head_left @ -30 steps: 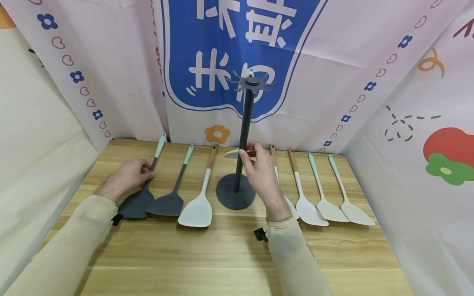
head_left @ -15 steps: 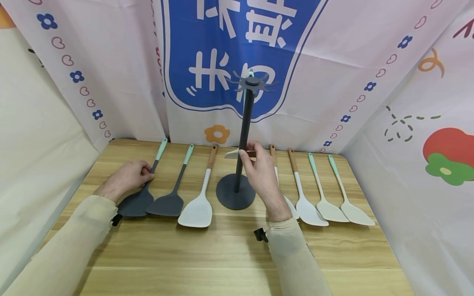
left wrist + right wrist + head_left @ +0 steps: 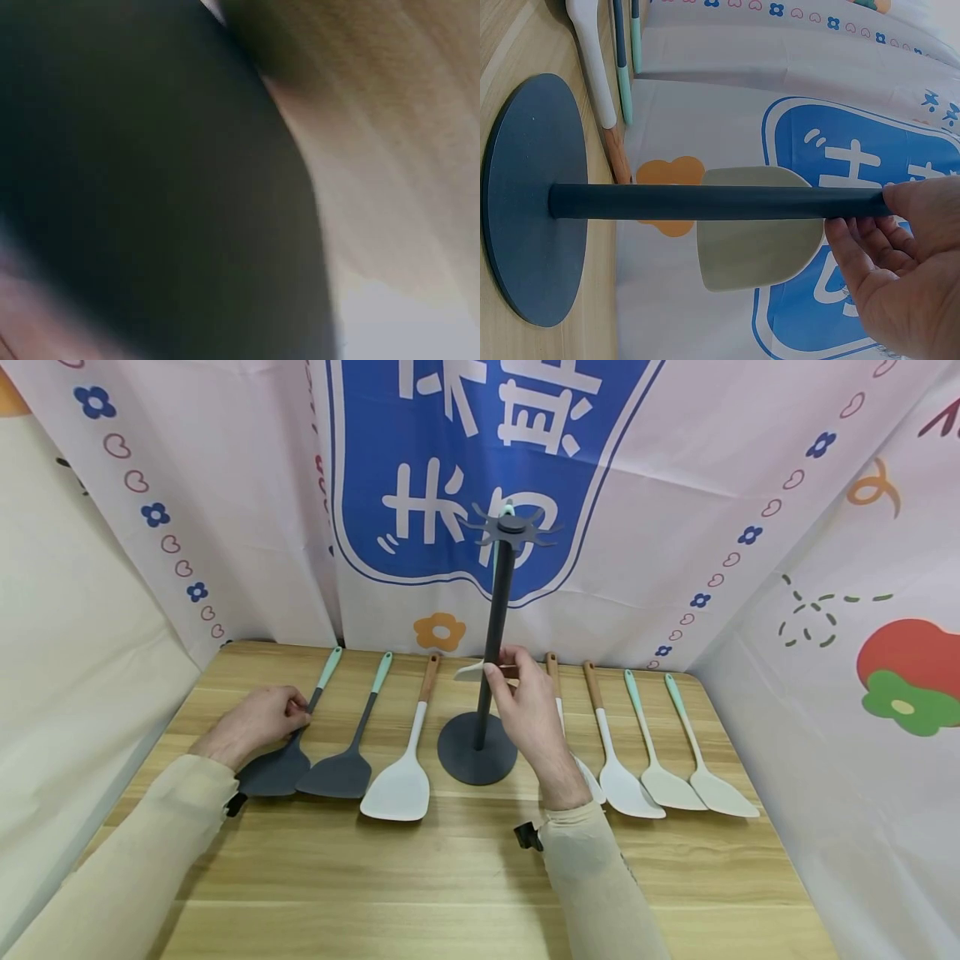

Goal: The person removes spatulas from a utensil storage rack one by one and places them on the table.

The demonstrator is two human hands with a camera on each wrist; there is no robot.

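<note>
At the left end of the row, my left hand [image 3: 258,718] pinches the shaft of a dark grey spatula [image 3: 273,773] with a mint handle tip, its blade low over the tabletop. That blade blurs large across the left wrist view. My right hand [image 3: 528,706] grips the dark post of a utensil stand [image 3: 497,610] between thumb and fingers. The stand has a round base and a ring of hooks on top. Behind the post hangs a mint-handled spatula, its pale blade [image 3: 761,255] plain in the right wrist view.
Right of the left hand lie a second dark spatula [image 3: 337,775] and a white wooden-handled spatula [image 3: 399,789]. Beyond the right forearm are another white spatula [image 3: 628,789], two pale mint-handled ones [image 3: 671,787], and one partly hidden by the wrist. Printed cloth [image 3: 675,468] backs the wooden table [image 3: 420,893].
The handle end of the dark spatula in my left hand has come down and slightly right, and its blade has shifted slightly. My right hand and the stand have stayed put.
</note>
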